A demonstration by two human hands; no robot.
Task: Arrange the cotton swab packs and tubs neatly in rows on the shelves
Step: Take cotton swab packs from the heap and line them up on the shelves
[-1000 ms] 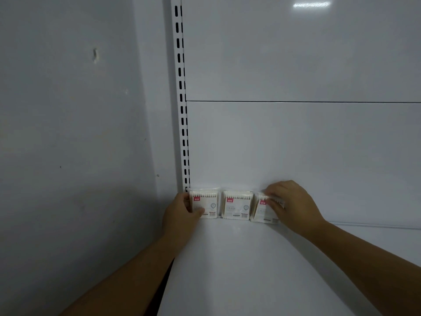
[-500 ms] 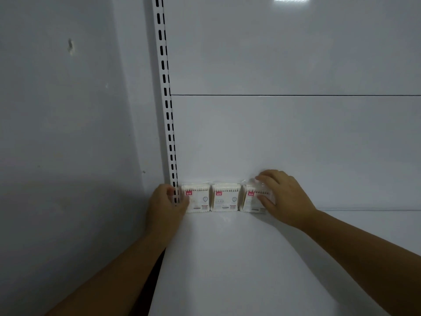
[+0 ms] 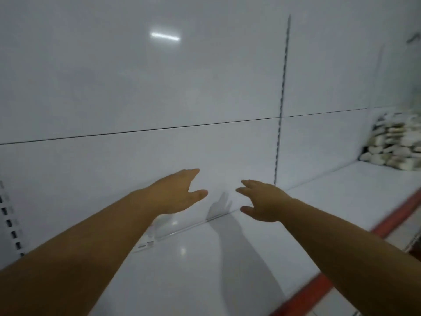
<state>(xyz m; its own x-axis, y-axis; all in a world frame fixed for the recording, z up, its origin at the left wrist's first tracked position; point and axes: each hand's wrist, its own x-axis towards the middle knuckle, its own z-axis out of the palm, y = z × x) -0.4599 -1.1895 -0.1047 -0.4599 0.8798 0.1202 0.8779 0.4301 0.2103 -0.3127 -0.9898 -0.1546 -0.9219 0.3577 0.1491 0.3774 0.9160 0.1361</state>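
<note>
White is nearly everything here: the shelf (image 3: 205, 270) in the lower half of the frame and the back panel (image 3: 136, 87) above it are both pale and glossy. The left hand (image 3: 175, 192) and the right hand (image 3: 262, 201) are stretched out in the middle of the frame, above the shelf, with fingers straight and spread. Both are released and hold nothing. The cotton swab packs (image 3: 394, 144) lie in a loose heap at the right edge of the frame, beyond the slotted upright (image 3: 281, 106) and well apart from both hands. The heap is blurred, so I cannot tell packs from tubs. Just beside the left forearm, at the back of the shelf, a small pale thing shows, too blurred to name. A red strip (image 3: 396, 215) runs along the front edge at the lower right. I judge that the task is at an early stage: the heap is not yet sorted, no finished row shows in this view, and nearly all the arranging is left.
</note>
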